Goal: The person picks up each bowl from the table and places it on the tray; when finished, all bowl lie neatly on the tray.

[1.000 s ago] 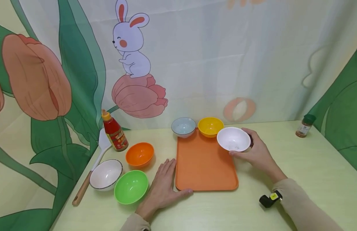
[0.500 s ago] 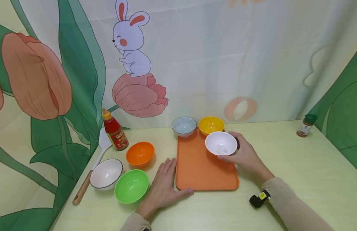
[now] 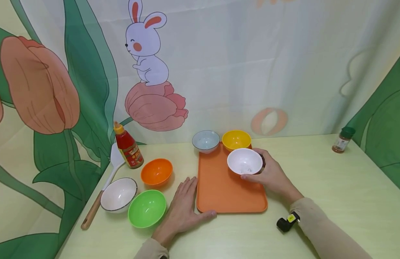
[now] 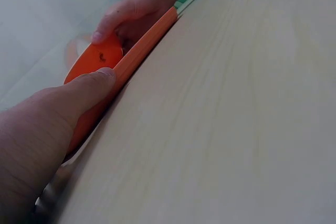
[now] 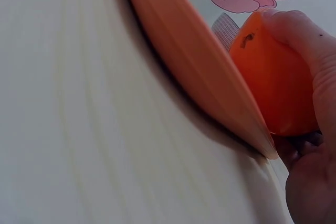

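Observation:
My right hand (image 3: 275, 176) grips a bowl (image 3: 244, 162), white inside, by its right side, with the thumb along the near rim. From the right wrist view, the outside of this bowl (image 5: 278, 77) is orange with a dark mark. It is over the far right part of an orange tray (image 3: 232, 196); whether it touches the tray I cannot tell. My left hand (image 3: 182, 212) lies at the tray's near left corner, fingers straight along the left side, thumb by the near edge. A light blue bowl (image 3: 206, 141) and a yellow bowl (image 3: 237, 140) stand at the tray's far end.
Left of the tray stand an orange bowl (image 3: 156, 172), a green bowl (image 3: 147, 209) and a dark-rimmed white bowl (image 3: 119, 195). Behind them are a red sauce bottle (image 3: 129, 149) and a white spatula with a wooden handle (image 3: 92, 211). A green-capped spice jar (image 3: 343, 139) stands far right.
My right hand has brought the white-lined bowl leftward and slightly nearer, over the tray, slowing in the last half second. The left hand and the other bowls have stayed put.

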The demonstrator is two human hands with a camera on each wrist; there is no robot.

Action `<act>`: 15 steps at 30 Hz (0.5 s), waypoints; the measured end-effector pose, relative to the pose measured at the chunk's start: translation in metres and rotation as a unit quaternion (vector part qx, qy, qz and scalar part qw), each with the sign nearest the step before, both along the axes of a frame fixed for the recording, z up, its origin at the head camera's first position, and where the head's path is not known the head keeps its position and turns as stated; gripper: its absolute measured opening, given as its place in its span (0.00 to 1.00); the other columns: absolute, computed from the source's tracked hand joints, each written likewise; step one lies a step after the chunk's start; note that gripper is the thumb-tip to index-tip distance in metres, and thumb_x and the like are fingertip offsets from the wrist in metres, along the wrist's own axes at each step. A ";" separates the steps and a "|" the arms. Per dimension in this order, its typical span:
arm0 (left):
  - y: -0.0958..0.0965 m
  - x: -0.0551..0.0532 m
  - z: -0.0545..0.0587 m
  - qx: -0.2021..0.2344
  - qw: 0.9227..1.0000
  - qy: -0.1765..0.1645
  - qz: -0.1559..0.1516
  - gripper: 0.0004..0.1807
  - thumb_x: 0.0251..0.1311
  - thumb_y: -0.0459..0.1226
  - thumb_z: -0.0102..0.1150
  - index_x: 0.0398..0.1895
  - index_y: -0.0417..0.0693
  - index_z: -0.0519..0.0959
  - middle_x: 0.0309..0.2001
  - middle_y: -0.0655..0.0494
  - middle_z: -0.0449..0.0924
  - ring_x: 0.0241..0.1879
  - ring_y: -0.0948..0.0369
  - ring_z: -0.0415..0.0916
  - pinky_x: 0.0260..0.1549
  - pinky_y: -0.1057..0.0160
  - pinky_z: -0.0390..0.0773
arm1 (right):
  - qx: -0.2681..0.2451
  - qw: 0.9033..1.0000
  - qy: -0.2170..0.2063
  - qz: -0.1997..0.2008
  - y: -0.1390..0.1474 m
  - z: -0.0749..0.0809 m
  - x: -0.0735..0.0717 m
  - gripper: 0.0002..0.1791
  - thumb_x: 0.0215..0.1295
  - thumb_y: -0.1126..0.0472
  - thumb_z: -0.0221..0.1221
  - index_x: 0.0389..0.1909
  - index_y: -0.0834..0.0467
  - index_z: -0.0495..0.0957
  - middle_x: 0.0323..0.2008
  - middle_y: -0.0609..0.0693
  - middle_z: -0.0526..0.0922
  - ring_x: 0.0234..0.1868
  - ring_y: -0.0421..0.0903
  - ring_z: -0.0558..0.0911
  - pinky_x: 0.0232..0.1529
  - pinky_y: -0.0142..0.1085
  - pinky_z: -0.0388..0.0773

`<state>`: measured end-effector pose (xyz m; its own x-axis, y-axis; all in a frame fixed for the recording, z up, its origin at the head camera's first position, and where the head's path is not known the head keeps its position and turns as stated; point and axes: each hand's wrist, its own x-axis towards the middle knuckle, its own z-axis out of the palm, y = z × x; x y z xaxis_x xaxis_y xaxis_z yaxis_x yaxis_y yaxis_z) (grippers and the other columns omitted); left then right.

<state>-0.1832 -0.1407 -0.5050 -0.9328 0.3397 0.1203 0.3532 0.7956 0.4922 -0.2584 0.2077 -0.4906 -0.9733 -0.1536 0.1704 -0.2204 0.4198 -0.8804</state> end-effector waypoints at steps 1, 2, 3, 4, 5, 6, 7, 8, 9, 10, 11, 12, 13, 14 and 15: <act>0.000 0.000 0.000 0.000 1.000 0.000 0.000 0.73 0.55 0.79 0.67 0.91 0.43 0.54 0.89 0.46 0.56 0.90 0.47 0.47 0.90 0.45 0.46 | 0.000 1.000 -0.001 0.001 0.000 0.000 0.000 0.64 0.53 0.43 0.87 0.83 0.58 0.60 0.75 0.57 0.74 0.74 0.57 0.76 0.78 0.58 0.77; 0.000 0.000 0.000 0.001 1.000 0.000 0.000 0.73 0.55 0.79 0.67 0.91 0.43 0.53 0.89 0.46 0.56 0.90 0.47 0.47 0.90 0.45 0.45 | 0.000 1.000 -0.001 0.001 0.000 -0.001 0.000 0.64 0.53 0.43 0.87 0.83 0.58 0.60 0.75 0.56 0.74 0.74 0.57 0.76 0.78 0.58 0.77; 0.000 0.000 0.000 0.001 1.000 0.000 0.000 0.73 0.55 0.79 0.67 0.91 0.43 0.53 0.89 0.46 0.56 0.90 0.47 0.47 0.90 0.45 0.45 | 0.001 1.000 -0.002 0.001 -0.001 -0.001 0.000 0.64 0.53 0.43 0.87 0.83 0.58 0.60 0.75 0.56 0.73 0.74 0.58 0.76 0.78 0.58 0.76; 0.000 0.000 0.000 0.001 1.000 0.000 -0.001 0.73 0.55 0.78 0.67 0.91 0.42 0.53 0.89 0.46 0.56 0.90 0.47 0.47 0.90 0.45 0.45 | 0.000 1.000 -0.003 0.001 -0.001 -0.002 0.000 0.64 0.52 0.43 0.88 0.83 0.58 0.61 0.75 0.56 0.73 0.74 0.58 0.76 0.78 0.58 0.76; 0.000 0.000 0.000 0.002 1.000 0.001 -0.001 0.73 0.55 0.78 0.67 0.91 0.42 0.53 0.89 0.46 0.56 0.90 0.47 0.47 0.90 0.45 0.45 | 0.001 1.000 -0.004 0.002 -0.001 -0.002 0.000 0.65 0.52 0.42 0.88 0.84 0.57 0.60 0.76 0.56 0.73 0.74 0.58 0.76 0.78 0.57 0.76; 0.000 0.000 0.000 0.002 1.000 0.001 -0.001 0.73 0.55 0.78 0.67 0.91 0.42 0.53 0.89 0.46 0.56 0.90 0.47 0.47 0.90 0.44 0.45 | 0.000 1.000 -0.005 0.002 -0.001 -0.002 0.000 0.65 0.52 0.43 0.88 0.84 0.57 0.60 0.76 0.56 0.73 0.74 0.58 0.76 0.78 0.57 0.76; 0.000 0.001 0.000 0.003 1.000 0.001 -0.002 0.73 0.55 0.78 0.68 0.91 0.42 0.53 0.89 0.46 0.56 0.90 0.47 0.47 0.90 0.44 0.45 | 0.000 1.000 -0.006 0.003 -0.001 -0.003 0.000 0.65 0.52 0.43 0.88 0.84 0.57 0.60 0.76 0.56 0.73 0.74 0.58 0.76 0.78 0.57 0.76; 0.000 0.001 0.000 0.003 1.000 0.000 -0.003 0.73 0.55 0.78 0.67 0.91 0.42 0.53 0.89 0.46 0.56 0.90 0.47 0.46 0.90 0.44 0.45 | 0.000 1.000 -0.006 0.003 -0.001 -0.003 0.000 0.65 0.52 0.43 0.88 0.84 0.57 0.60 0.76 0.56 0.73 0.74 0.58 0.76 0.78 0.57 0.76; 0.000 0.001 0.000 0.004 1.000 0.000 -0.003 0.73 0.55 0.78 0.67 0.91 0.42 0.53 0.89 0.46 0.55 0.90 0.47 0.46 0.90 0.44 0.45 | -0.002 1.000 -0.006 0.005 -0.001 -0.003 0.000 0.65 0.52 0.43 0.88 0.84 0.58 0.60 0.76 0.56 0.73 0.74 0.58 0.76 0.78 0.57 0.76; 0.000 0.001 0.000 0.005 1.000 -0.001 -0.003 0.73 0.55 0.78 0.67 0.91 0.42 0.53 0.90 0.46 0.55 0.90 0.47 0.46 0.90 0.44 0.45 | -0.003 1.000 -0.005 0.005 -0.001 -0.003 0.000 0.66 0.51 0.43 0.88 0.84 0.58 0.60 0.76 0.56 0.72 0.74 0.58 0.76 0.78 0.57 0.76; 0.000 0.001 0.001 0.006 1.000 -0.002 -0.002 0.73 0.55 0.78 0.67 0.91 0.43 0.53 0.90 0.46 0.55 0.90 0.47 0.46 0.90 0.44 0.45 | -0.003 1.000 -0.004 0.006 -0.001 -0.003 0.000 0.66 0.52 0.43 0.88 0.84 0.58 0.60 0.77 0.56 0.72 0.74 0.58 0.76 0.78 0.58 0.76; 0.000 0.001 0.001 0.006 1.000 -0.003 -0.002 0.73 0.55 0.78 0.67 0.92 0.43 0.53 0.90 0.46 0.55 0.90 0.47 0.46 0.90 0.44 0.45 | -0.002 1.000 -0.004 0.007 -0.001 -0.003 0.000 0.66 0.52 0.43 0.88 0.84 0.58 0.60 0.77 0.56 0.72 0.74 0.58 0.76 0.78 0.58 0.76; 0.000 0.001 0.001 0.006 1.000 -0.003 -0.002 0.73 0.55 0.79 0.67 0.92 0.43 0.53 0.90 0.46 0.55 0.90 0.47 0.46 0.90 0.44 0.45 | -0.003 1.000 -0.004 0.009 -0.001 -0.003 -0.001 0.66 0.52 0.43 0.88 0.85 0.57 0.60 0.77 0.56 0.72 0.74 0.58 0.76 0.78 0.58 0.76; 0.000 0.001 0.001 0.006 1.000 -0.003 -0.001 0.73 0.55 0.79 0.67 0.92 0.43 0.53 0.90 0.46 0.55 0.90 0.47 0.46 0.90 0.45 0.45 | -0.003 1.000 -0.004 0.010 -0.001 -0.003 -0.001 0.66 0.52 0.43 0.88 0.85 0.57 0.60 0.77 0.56 0.72 0.74 0.59 0.76 0.78 0.58 0.76; 0.000 0.001 0.001 0.007 1.000 -0.004 -0.001 0.73 0.55 0.79 0.67 0.92 0.43 0.53 0.90 0.46 0.55 0.90 0.47 0.46 0.90 0.45 0.45 | -0.005 1.000 -0.004 0.012 -0.001 -0.004 -0.001 0.66 0.52 0.44 0.88 0.85 0.57 0.60 0.77 0.56 0.72 0.74 0.59 0.76 0.78 0.59 0.75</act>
<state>-0.1824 -0.1411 -0.5043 -0.9330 0.3400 0.1182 0.3513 0.7884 0.5050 -0.2593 0.2072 -0.4944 -0.9709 -0.1744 0.1641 -0.2226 0.4053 -0.8867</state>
